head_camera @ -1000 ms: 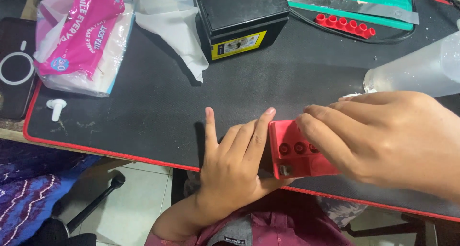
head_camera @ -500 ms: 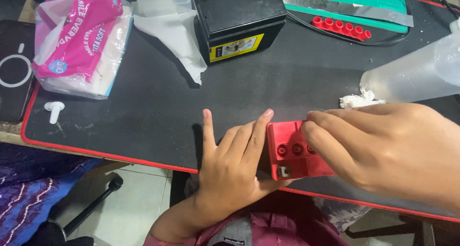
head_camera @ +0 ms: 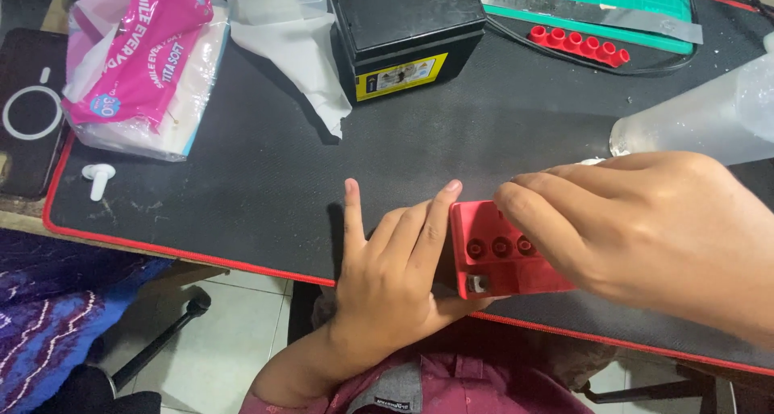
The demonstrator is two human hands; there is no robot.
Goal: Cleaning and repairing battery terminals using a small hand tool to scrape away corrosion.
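The person is wearing a maroon collared shirt with a grey inner collar band, while the left hand and right hand are showing bare, ringless fingers and sleeveless wrists.

black red-edged mat carries tissue pack, battery.
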